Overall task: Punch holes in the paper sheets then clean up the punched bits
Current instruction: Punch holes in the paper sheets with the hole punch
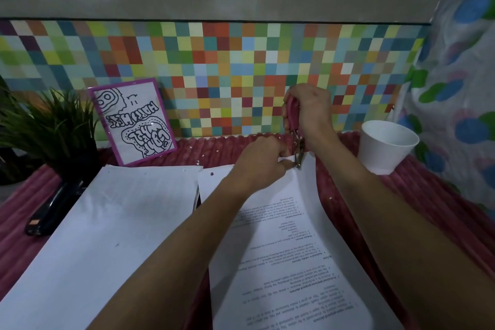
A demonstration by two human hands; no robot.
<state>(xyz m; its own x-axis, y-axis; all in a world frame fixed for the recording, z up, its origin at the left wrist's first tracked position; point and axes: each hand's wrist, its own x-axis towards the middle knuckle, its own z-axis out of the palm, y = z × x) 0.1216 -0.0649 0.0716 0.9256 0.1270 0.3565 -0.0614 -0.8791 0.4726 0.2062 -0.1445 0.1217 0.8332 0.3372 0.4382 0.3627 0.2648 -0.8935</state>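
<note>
My right hand grips the pink handles of a hole punch, whose metal jaws point down onto the far corner of a printed paper sheet. My left hand pinches that same corner right beside the jaws. The sheet lifts off the table at its far end. A second stack of blank sheets lies flat to the left. Small punched bits are scattered on the pink ribbed cloth near the far edge.
A white paper cup stands at the right, near the wall. A black stapler lies at the left by a potted green plant. A pink-framed drawing leans against the coloured tile wall.
</note>
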